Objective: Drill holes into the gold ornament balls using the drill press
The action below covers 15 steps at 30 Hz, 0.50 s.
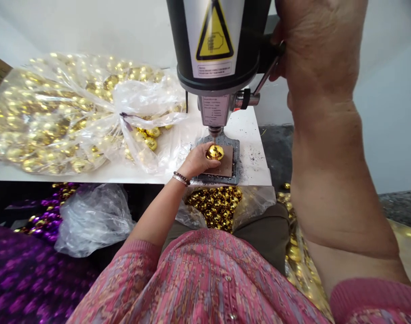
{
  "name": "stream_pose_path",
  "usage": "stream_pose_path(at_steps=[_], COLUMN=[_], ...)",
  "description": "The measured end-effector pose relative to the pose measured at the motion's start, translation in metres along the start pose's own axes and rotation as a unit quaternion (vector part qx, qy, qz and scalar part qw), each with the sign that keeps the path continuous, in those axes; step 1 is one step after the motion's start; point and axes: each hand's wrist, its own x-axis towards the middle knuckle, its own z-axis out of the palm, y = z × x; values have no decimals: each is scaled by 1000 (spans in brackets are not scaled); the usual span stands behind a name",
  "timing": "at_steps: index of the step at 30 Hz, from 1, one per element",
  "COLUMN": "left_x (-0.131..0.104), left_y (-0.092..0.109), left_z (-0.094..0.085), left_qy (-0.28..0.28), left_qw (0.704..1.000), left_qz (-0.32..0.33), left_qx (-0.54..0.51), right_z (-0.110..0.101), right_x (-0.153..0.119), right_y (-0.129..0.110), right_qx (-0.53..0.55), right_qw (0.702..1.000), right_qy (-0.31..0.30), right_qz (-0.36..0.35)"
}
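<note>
My left hand [205,158] grips a shiny gold faceted ball [215,152], thumb on the near side and fingers on the far side. The ball rests on a brown board [227,164] over the grey base [236,155] of a small drill press [215,110]. Its thin drill bit [215,139] comes straight down to the top of the ball; whether it has entered cannot be made out. Up at the right, my right hand [313,40] is closed around the press's feed lever [268,72], with the fingers partly hidden behind the machine.
A large clear bag [57,121] of gold balls, tied with a dark string, covers the table's left side. Dark shavings lie on the white table [251,135] around the base. Below its front edge is an open bag of gold balls [214,204]. Purple balls [50,220] are lower left.
</note>
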Motion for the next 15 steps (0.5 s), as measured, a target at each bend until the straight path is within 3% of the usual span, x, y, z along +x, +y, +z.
stream_pose_path(at_steps=[2,6,8,15], left_x=[-1,0,0,0], left_y=[-2,-7,-8,-8], left_z=[2,4,4,6], left_qy=[5,15,16,19], left_qw=[1000,1000,999,999], left_qz=[-3,9,19,32], left_qx=[-18,-26,-28,-20], right_z=[0,-7,-12,-14], right_x=[-10,-48,-68,-102], right_y=[0,1,3,33], right_qx=[4,-45,-74,-132], right_qw=[1000,989,983,957], right_qy=[15,36,37,58], right_qz=[-19,-139,-166,-251])
